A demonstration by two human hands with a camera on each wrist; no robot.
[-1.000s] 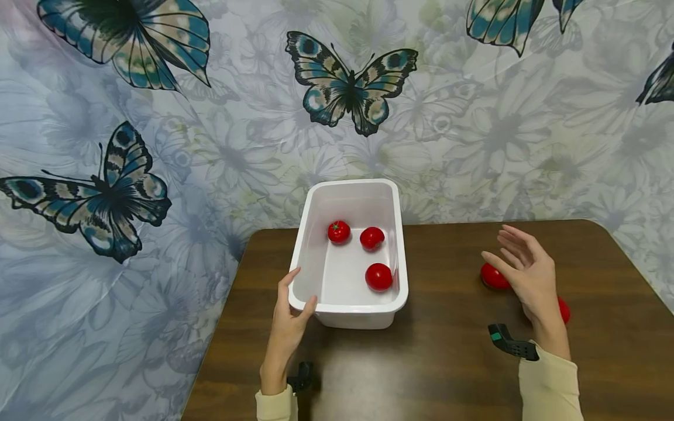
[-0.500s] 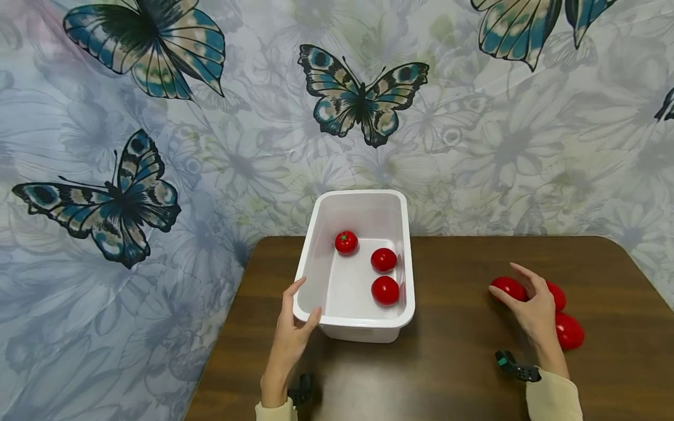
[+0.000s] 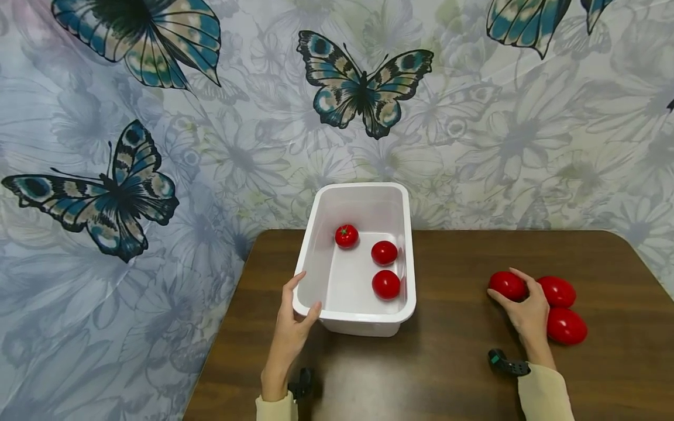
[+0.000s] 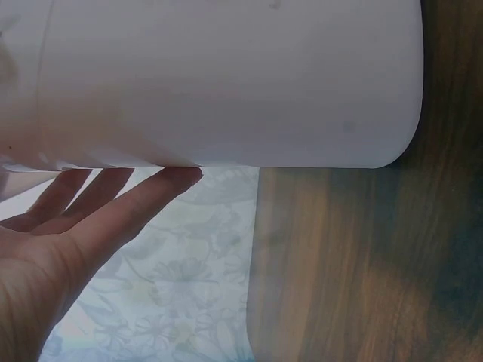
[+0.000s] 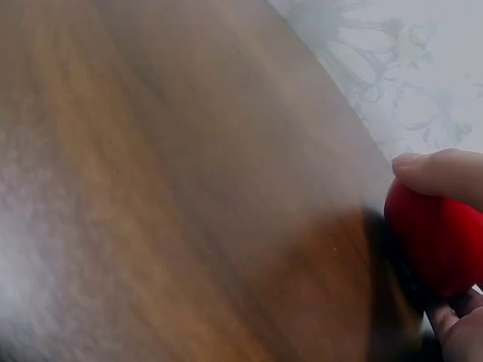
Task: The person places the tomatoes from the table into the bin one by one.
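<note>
A white plastic bin [image 3: 363, 327] stands on the table with three red tomatoes inside. One tomato [image 3: 346, 235] at its left shows a green stem end; two others [image 3: 384, 253] lie along the right wall. My left hand [image 3: 289, 333] holds the bin's near left corner, thumb on the near rim and fingers along the left wall. In the left wrist view those fingertips [image 4: 181, 177] press the wall. At the right, my right hand [image 3: 528, 310] grips a tomato [image 3: 506, 286] between thumb and fingers; the right wrist view shows the same tomato [image 5: 434, 241] partly cut off.
Two more red tomatoes [image 3: 567, 326] lie just right of my right hand, one behind the other. The brown wooden table [image 3: 447, 362] ends at the back against a butterfly-patterned wall covering [image 3: 237, 117].
My right hand has come down onto the leftmost tomato of the right group, and its fingers have closed round it. My left hand has stayed at the bin's corner.
</note>
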